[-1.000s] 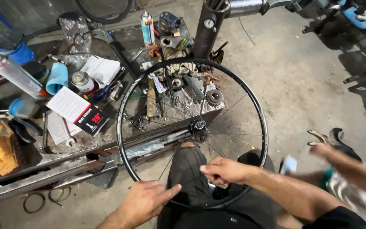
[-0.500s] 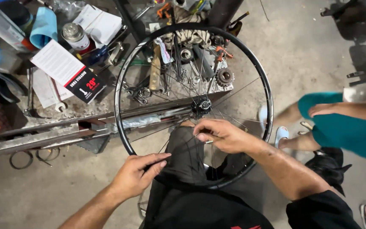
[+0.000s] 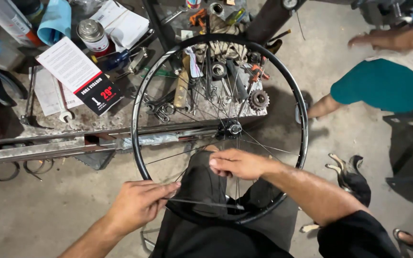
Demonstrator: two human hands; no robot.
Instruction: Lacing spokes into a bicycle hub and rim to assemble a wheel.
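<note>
Both hands (image 3: 187,186) hold spokes inside the wheel (image 3: 302,124) (upright on lap).

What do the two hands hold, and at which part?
The left hand pinches a thin spoke at its end. The right hand rests among the spokes of the wheel, below the hub; whether it grips one cannot be told.

On my worktop, a flat white carton with a black and red end (image 3: 80,76), lying slantwise left of the wheel; behind it a white folded paper packet (image 3: 123,24); a round tin with a red-and-white label (image 3: 92,36)
</note>
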